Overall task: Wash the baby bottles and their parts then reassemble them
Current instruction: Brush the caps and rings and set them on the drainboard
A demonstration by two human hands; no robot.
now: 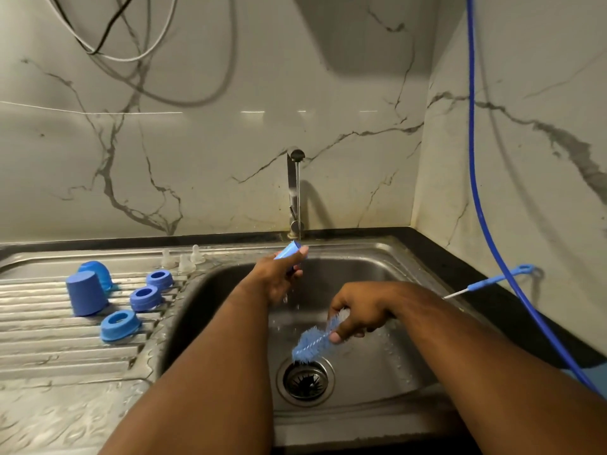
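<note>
Left hand (279, 279): we see it gripping a blue cap (289, 250) under the tap (293, 192) stream, above the sink (377, 261).
Right hand (358, 310): we see it clenched round a blue brush (310, 344) over the drain (305, 380).
Draining board (49, 333): three blue rings (144, 298), clear teats (185, 264).

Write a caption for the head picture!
Left hand rinses a blue piece under the tap; right hand holds the brush.

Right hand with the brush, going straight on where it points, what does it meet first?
Likely the drain strainer: the right hand aims its brush down at it, though depth is unclear.
</note>
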